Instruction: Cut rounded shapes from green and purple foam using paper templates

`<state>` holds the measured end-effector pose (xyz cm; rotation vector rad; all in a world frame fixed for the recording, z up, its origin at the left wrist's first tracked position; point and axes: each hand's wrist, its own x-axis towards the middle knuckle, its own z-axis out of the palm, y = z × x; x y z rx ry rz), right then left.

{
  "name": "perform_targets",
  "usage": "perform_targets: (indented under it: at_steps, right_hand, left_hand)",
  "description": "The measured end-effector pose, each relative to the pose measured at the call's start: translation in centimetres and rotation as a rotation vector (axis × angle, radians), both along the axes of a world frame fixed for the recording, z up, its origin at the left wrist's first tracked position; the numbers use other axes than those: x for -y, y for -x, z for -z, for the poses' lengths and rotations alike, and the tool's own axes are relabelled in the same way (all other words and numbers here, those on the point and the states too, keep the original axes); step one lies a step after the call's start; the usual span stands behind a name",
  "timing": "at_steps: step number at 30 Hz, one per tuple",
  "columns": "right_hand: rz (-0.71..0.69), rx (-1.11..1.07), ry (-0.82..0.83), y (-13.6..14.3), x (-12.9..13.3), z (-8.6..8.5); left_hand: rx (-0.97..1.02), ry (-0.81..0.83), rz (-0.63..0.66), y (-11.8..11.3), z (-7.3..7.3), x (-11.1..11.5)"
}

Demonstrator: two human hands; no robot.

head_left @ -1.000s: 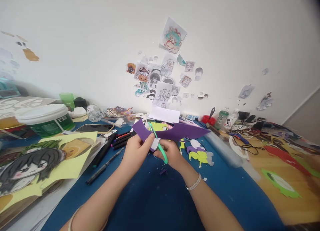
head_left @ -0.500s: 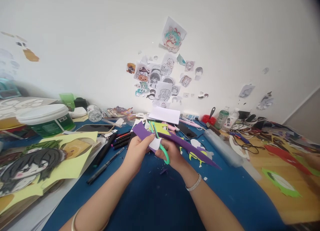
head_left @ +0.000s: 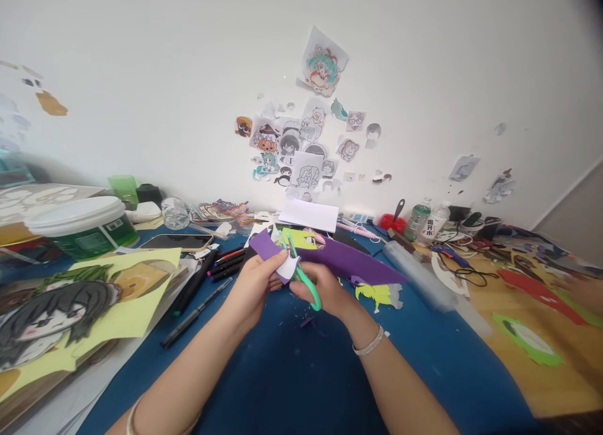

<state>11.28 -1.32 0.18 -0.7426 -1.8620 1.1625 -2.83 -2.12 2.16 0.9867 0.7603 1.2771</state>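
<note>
A blue table (head_left: 292,385) lay cluttered, a green tub (head_left: 80,225) far left. Above its middle, the left hand (head_left: 252,284) pinched purple foam (head_left: 348,264). The right hand (head_left: 323,290) gripped green scissors (head_left: 301,273), blades slightly parted at the foam.

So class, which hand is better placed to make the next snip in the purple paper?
The right hand: it already grips the green-handled scissors, blades at the purple paper. The left hand is busy pinching that paper's near end.
</note>
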Motion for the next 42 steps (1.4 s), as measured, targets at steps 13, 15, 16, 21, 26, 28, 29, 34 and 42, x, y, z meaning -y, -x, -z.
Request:
perform_targets:
  at_steps: [13, 15, 16, 21, 26, 28, 29, 34, 42]
  right_hand:
    - [0.165, -0.048, -0.060, 0.9, -0.1, 0.5]
    - [0.156, -0.080, -0.069, 0.9, -0.1, 0.7]
    - [0.153, -0.090, -0.071, 1.0, -0.1, 0.7]
    - [0.171, -0.101, -0.075, 1.0, -0.3, 1.1]
    - [0.172, -0.117, -0.065, 1.1, -0.3, 1.1]
    - [0.179, -0.106, -0.059, 1.2, -0.3, 1.0]
    - [0.180, -0.101, -0.050, 1.2, -0.3, 0.9]
    - [0.140, -0.085, 0.039, 1.0, -0.5, 1.0]
    - [0.038, 0.044, 0.022, -0.4, -0.6, 0.4]
  left_hand:
    - [-0.126, -0.052, -0.062, -0.5, -0.1, 0.7]
    - [-0.114, -0.070, -0.062, -0.5, -0.2, 0.7]
    - [-0.111, -0.074, -0.065, -0.6, -0.2, 0.8]
    - [-0.127, -0.095, -0.048, -0.5, -0.4, 0.8]
    - [-0.127, -0.105, -0.056, -0.4, -0.3, 0.7]
    - [-0.118, -0.100, -0.059, -0.4, -0.3, 0.7]
    - [-0.117, -0.100, -0.058, -0.3, -0.4, 0.6]
    - [-0.310, -0.181, -0.089, 0.5, -0.4, 0.0]
    - [-0.508, -0.270, 0.031, 1.9, -0.7, -0.7]
